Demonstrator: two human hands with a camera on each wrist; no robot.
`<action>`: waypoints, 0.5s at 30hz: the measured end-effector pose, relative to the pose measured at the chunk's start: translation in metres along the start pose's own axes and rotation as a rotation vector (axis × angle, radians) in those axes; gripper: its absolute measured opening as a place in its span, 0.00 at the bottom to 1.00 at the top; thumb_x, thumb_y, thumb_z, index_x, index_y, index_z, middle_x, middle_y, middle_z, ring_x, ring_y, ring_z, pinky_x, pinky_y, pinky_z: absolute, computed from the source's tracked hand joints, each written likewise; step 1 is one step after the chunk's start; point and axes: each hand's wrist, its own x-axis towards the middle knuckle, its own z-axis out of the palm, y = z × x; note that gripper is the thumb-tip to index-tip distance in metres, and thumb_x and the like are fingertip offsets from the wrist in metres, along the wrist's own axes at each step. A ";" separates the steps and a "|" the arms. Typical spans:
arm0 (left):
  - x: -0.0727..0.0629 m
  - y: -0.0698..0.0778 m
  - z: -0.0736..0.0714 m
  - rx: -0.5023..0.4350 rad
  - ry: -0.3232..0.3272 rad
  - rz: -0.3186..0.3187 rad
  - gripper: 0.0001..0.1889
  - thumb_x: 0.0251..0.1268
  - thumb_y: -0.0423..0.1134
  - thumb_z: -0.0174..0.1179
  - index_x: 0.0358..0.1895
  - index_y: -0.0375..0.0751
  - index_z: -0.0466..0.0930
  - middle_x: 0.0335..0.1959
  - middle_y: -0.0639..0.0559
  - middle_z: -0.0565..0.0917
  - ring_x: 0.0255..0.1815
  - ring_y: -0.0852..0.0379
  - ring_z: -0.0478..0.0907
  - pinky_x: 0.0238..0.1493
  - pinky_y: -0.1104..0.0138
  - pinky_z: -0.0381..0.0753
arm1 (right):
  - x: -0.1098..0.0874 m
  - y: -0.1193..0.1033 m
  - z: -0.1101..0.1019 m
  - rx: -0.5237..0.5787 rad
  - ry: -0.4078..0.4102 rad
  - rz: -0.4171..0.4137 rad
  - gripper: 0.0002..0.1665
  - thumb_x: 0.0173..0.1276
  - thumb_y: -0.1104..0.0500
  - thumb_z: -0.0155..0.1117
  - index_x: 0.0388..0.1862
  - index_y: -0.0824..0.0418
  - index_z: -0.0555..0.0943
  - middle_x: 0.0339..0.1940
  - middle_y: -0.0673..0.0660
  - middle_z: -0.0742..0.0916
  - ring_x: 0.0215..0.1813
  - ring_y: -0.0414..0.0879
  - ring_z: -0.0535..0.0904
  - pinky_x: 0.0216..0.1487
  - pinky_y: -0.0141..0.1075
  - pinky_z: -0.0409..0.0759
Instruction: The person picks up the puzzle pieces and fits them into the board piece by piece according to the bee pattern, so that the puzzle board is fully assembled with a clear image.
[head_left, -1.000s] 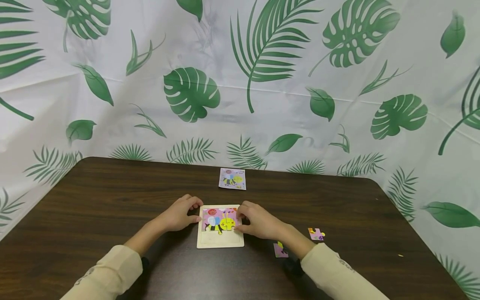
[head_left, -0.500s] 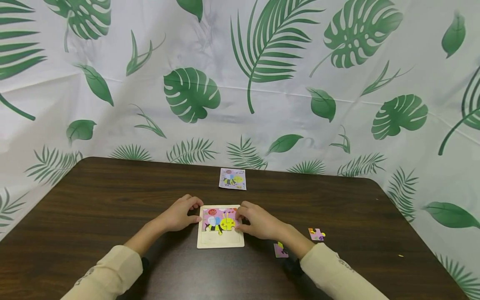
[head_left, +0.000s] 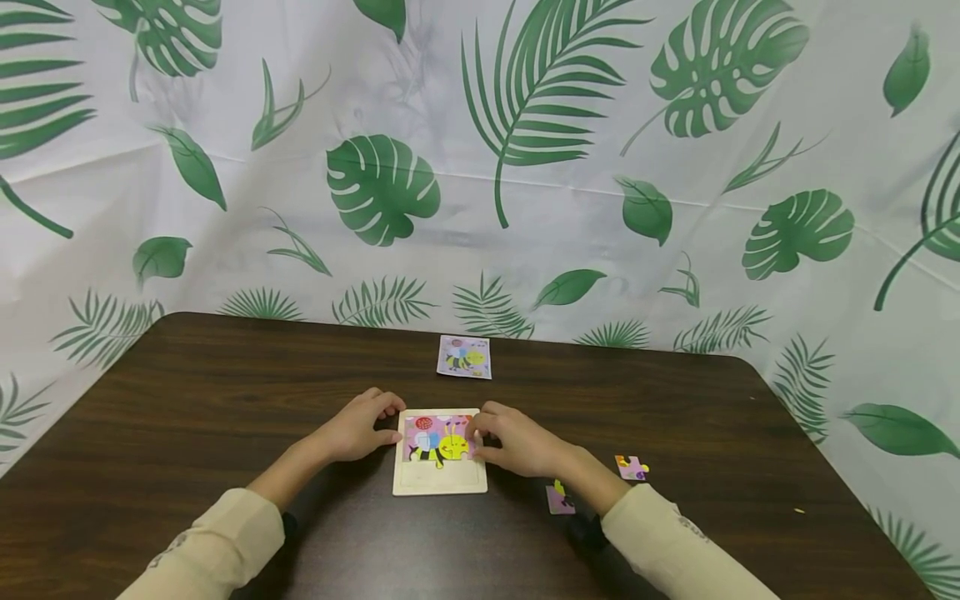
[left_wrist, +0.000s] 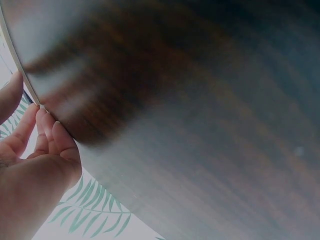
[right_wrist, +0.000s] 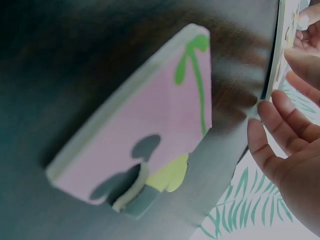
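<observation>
A light wooden puzzle tray lies mid-table in the head view, its upper part filled with a pink bee picture. My left hand holds the tray's left edge near the far corner with thumb and fingertips; the left wrist view shows these fingertips against the rim. On the opposite side, the thumb and index finger of my right hand touch the right end of the picture. Whether they pinch a piece is hidden. Below my right wrist lies a loose pink puzzle piece, large in the right wrist view.
Another loose puzzle piece lies right of my right forearm, with a tiny yellowish bit farther right. A printed bee card sits near the dark wooden table's far edge. Behind hangs a leaf-patterned white cloth.
My right thumb and index finger have shifted slightly left over the picture's right end. My left hand stays at the tray's edge, and the loose pieces lie where they were.
</observation>
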 end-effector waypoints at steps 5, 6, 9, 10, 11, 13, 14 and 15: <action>0.000 -0.002 0.001 0.003 -0.005 -0.001 0.16 0.55 0.33 0.63 0.47 0.33 0.73 0.37 0.46 0.72 0.42 0.49 0.70 0.47 0.55 0.70 | 0.001 0.001 0.001 -0.015 -0.016 -0.011 0.13 0.60 0.61 0.64 0.46 0.59 0.80 0.33 0.52 0.74 0.34 0.46 0.70 0.35 0.29 0.69; 0.000 -0.002 0.001 0.004 -0.005 -0.001 0.16 0.55 0.33 0.63 0.47 0.33 0.73 0.37 0.46 0.72 0.42 0.49 0.70 0.47 0.55 0.70 | 0.001 0.001 0.001 -0.015 -0.018 -0.013 0.14 0.60 0.61 0.64 0.46 0.59 0.80 0.32 0.52 0.74 0.34 0.46 0.70 0.35 0.29 0.69; 0.001 -0.003 0.001 0.003 -0.004 -0.007 0.16 0.55 0.33 0.63 0.47 0.33 0.73 0.38 0.46 0.72 0.42 0.49 0.70 0.47 0.55 0.70 | 0.002 0.000 0.000 -0.018 -0.025 -0.018 0.14 0.60 0.61 0.65 0.45 0.59 0.80 0.32 0.53 0.74 0.34 0.46 0.70 0.34 0.30 0.68; 0.001 -0.004 0.002 0.003 -0.003 -0.005 0.16 0.55 0.33 0.63 0.47 0.33 0.73 0.38 0.46 0.71 0.42 0.49 0.70 0.47 0.55 0.70 | 0.002 0.000 0.000 -0.021 -0.027 -0.019 0.14 0.60 0.61 0.65 0.45 0.59 0.80 0.32 0.53 0.74 0.34 0.46 0.70 0.34 0.30 0.68; 0.001 -0.004 0.002 0.004 -0.003 -0.004 0.16 0.55 0.33 0.63 0.47 0.33 0.73 0.38 0.46 0.72 0.42 0.49 0.70 0.47 0.55 0.70 | 0.003 0.000 0.000 -0.024 -0.030 -0.021 0.14 0.60 0.60 0.65 0.46 0.59 0.81 0.32 0.52 0.74 0.34 0.46 0.70 0.33 0.30 0.68; 0.001 -0.004 0.002 0.003 -0.002 -0.001 0.16 0.55 0.32 0.63 0.47 0.33 0.73 0.38 0.46 0.71 0.42 0.49 0.69 0.47 0.55 0.70 | 0.003 0.000 0.001 -0.028 -0.036 -0.018 0.14 0.60 0.60 0.65 0.46 0.58 0.81 0.32 0.52 0.74 0.34 0.45 0.69 0.34 0.30 0.68; 0.001 -0.004 0.002 0.003 -0.001 0.001 0.16 0.55 0.32 0.63 0.47 0.33 0.73 0.38 0.46 0.71 0.42 0.49 0.69 0.47 0.55 0.70 | 0.003 0.001 0.001 -0.029 -0.038 -0.018 0.14 0.60 0.60 0.65 0.46 0.58 0.81 0.32 0.52 0.74 0.34 0.45 0.69 0.34 0.30 0.68; 0.001 -0.005 0.003 0.004 0.000 0.003 0.16 0.55 0.32 0.63 0.47 0.33 0.73 0.38 0.46 0.71 0.42 0.49 0.69 0.47 0.55 0.70 | 0.003 0.001 0.001 -0.029 -0.040 -0.017 0.14 0.60 0.60 0.65 0.46 0.58 0.81 0.32 0.51 0.74 0.34 0.45 0.69 0.34 0.29 0.68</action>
